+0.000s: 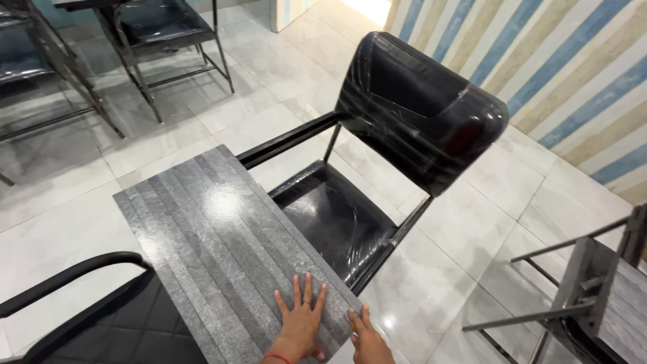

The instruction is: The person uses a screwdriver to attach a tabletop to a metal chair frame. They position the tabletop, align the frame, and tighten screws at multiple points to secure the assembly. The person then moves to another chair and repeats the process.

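Head view: left hand (301, 322) flat on grey tabletop (222, 249); right hand (367, 340) at its edge.

The writing board (222, 249) under the left hand (300, 320) looks like grey laminate with a striped stone-like grain and a dull sheen. The chair (404, 121) has black glossy padding wrapped in clear shiny plastic film, on a black painted metal frame. The floor (485, 222) is polished pale marble-look tile. The wall (573, 67) looks matt, striped blue and beige.
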